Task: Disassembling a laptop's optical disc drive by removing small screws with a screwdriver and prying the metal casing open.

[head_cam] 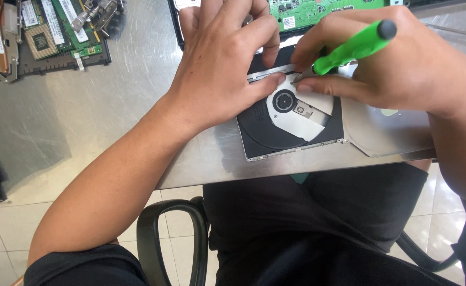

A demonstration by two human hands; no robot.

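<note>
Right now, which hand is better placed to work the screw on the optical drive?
Right hand: it grips the green screwdriver, tip down at the optical drive. The left hand only presses the drive flat.

**What sits on my desk**

My desk (137,79) is a dull grey sheet-metal surface, scuffed and reflective. Near its front edge lies a slim black optical disc drive (291,124) with its silver cover off. A thin grey metal cover plate (392,132) lies just beside it. At the far left corner rests a stripped laptop base with a green circuit board (52,32). Another green circuit board (307,10) lies at the far edge.
</note>
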